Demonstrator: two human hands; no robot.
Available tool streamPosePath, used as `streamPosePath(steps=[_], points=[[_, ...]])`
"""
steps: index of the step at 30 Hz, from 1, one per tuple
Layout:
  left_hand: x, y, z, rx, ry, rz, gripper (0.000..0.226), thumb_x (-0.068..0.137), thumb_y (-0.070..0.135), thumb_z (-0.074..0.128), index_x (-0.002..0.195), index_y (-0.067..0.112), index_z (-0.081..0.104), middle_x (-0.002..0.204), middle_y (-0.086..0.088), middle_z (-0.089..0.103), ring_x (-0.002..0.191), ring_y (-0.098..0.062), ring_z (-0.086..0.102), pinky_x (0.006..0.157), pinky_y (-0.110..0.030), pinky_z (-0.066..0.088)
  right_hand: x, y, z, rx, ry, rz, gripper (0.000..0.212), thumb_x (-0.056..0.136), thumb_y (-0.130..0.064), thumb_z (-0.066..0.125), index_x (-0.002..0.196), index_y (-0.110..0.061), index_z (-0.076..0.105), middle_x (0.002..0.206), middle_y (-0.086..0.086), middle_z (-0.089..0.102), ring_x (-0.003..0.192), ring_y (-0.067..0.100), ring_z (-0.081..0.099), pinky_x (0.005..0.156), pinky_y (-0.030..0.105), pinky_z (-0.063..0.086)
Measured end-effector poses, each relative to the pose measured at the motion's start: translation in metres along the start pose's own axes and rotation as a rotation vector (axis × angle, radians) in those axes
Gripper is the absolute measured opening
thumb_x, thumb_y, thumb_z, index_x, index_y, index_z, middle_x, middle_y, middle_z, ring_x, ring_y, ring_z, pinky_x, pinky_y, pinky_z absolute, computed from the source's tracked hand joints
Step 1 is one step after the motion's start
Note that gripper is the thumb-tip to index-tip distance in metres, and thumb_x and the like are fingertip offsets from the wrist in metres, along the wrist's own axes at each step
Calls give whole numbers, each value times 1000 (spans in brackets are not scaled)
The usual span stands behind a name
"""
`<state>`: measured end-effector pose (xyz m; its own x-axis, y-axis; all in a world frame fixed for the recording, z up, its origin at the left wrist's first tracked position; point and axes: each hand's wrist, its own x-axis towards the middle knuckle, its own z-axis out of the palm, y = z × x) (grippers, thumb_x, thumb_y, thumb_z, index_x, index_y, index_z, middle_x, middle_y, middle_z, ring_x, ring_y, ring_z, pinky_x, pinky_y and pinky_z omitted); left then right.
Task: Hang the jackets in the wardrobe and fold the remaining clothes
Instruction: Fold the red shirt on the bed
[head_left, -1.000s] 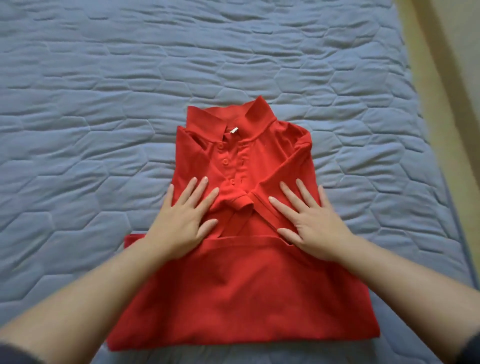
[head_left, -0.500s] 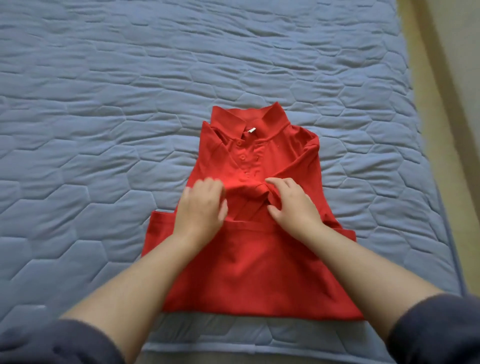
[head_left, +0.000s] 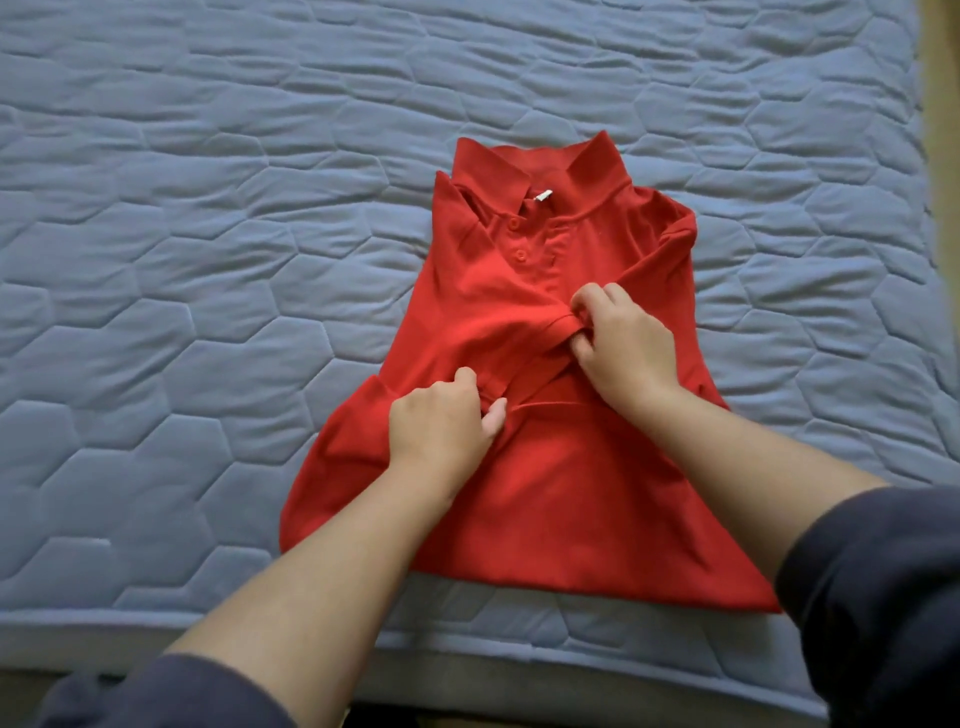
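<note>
On the blue quilted bed, near its front edge: red polo shirt, face up, collar pointing away, both sleeves crossed over the chest. Slight bunching at the lower left. No jackets or wardrobe in view.

Changed from a second ago: no more flat palms pressing the sleeves down. Now pinching with the right hand, fingers curled tight on the crossed sleeve cuff at mid-chest. Gripping with the left hand as well, closed on a fold of red cloth just below and to the left of that cuff.

Reading: past smoothing, probably into re-tucking or lifting the sleeves before doubling the shirt bottom to collar. Fold only part done. Worth watching for sleeves slipping out of line once raised.
</note>
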<state>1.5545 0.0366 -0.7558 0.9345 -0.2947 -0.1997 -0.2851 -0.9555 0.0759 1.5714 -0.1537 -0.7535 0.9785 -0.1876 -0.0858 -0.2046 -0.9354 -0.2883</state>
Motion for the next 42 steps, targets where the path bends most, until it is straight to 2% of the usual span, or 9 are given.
streamPosePath(steps=[7, 11, 17, 22, 30, 32, 34, 36, 42], points=[[2, -5, 0, 179, -198, 314, 24, 87, 32, 46, 89, 16, 65, 93, -6, 69, 87, -30, 65, 60, -29, 30, 5, 2, -3, 26, -22, -42, 21, 84, -16, 53, 104, -20, 57, 98, 1, 60, 89, 28, 58, 65, 32, 37], [0, -19, -12, 44, -103, 253, 23, 86, 42, 46, 75, 22, 49, 79, -8, 67, 73, -34, 64, 53, -30, 26, 8, 6, -2, 23, -117, 18, 19, 86, -22, 54, 105, -19, 56, 101, 3, 59, 96, 28, 55, 73, 35, 36], [4, -54, -15, -31, -67, -109, 22, 82, 30, 46, 95, 14, 39, 88, -12, 64, 79, -36, 63, 58, -34, 32, 4, 13, -15, 114, -291, 69, 27, 84, -24, 56, 110, -21, 52, 105, 2, 56, 101, 26, 53, 80, 35, 38], [-2, -64, -15, 140, -131, -43, 36, 80, 37, 52, 104, 14, 37, 96, -5, 53, 79, -29, 64, 54, -32, 33, 19, -7, -28, 273, -246, 82, 46, 77, -6, 49, 121, -21, 49, 116, -1, 54, 111, 21, 49, 86, 35, 31], [-1, -88, -8, 99, -170, -128, 26, 84, 36, 46, 98, 17, 36, 91, -6, 66, 81, -30, 66, 56, -31, 31, 100, -82, 9, 386, -372, 172, 43, 91, -37, 54, 129, -15, 51, 130, 5, 57, 122, 25, 50, 104, 43, 37], [3, -88, -7, 120, -114, -62, 38, 80, 44, 52, 106, 18, 43, 88, -2, 64, 74, -27, 67, 52, -30, 30, 121, -99, 15, 440, -323, 223, 35, 89, -38, 57, 115, -14, 58, 121, 5, 61, 114, 22, 54, 100, 38, 40], [5, -91, -5, 170, -54, 4, 39, 77, 46, 56, 104, 18, 50, 82, 0, 64, 64, -24, 67, 47, -27, 30, 139, -108, 24, 453, -289, 239, 13, 88, -32, 60, 80, -22, 58, 88, -1, 63, 91, 17, 57, 82, 30, 44], [1, -102, 1, 170, -87, 10, 29, 82, 41, 50, 102, 19, 50, 82, 0, 64, 65, -25, 68, 48, -28, 30, 150, -115, 32, 429, -275, 224, 29, 88, -27, 61, 63, -25, 48, 69, -8, 54, 80, 14, 53, 67, 23, 36], [-7, -122, 19, 78, -84, -16, 24, 87, 37, 40, 99, 18, 46, 85, -3, 65, 70, -29, 68, 51, -31, 29, 158, -131, 53, 314, -193, 221, 27, 94, -31, 52, 72, -24, 40, 109, 8, 61, 106, 24, 54, 80, 28, 35]])
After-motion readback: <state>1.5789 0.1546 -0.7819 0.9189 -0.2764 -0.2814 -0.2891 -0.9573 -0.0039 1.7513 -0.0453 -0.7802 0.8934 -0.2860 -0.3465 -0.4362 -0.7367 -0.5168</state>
